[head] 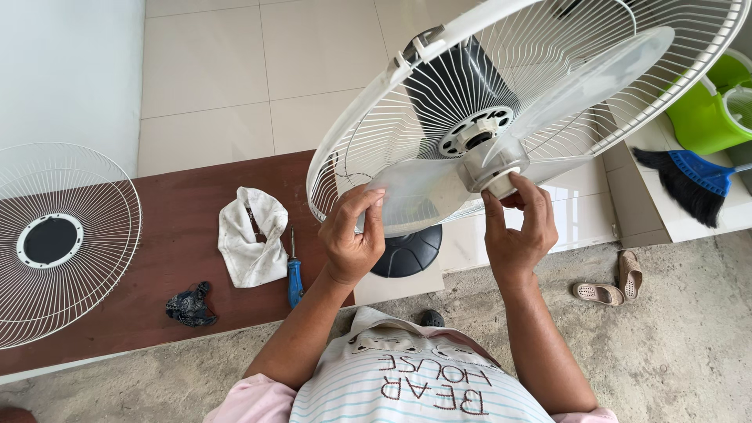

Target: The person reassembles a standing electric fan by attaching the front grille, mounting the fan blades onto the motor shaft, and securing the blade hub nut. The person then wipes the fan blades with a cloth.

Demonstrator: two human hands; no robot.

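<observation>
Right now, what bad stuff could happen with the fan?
The left hand holds a thin translucent blade; squeezed hard, it might crack. The right hand pinches the small hub cap, which might drop onto the floor. The front grille overhangs the bench and might slide off.

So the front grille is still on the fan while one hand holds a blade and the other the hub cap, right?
Not quite. In the head view the front grille lies detached on the brown board. The left hand holds a blade; the right hand grips the hub cap.
</observation>
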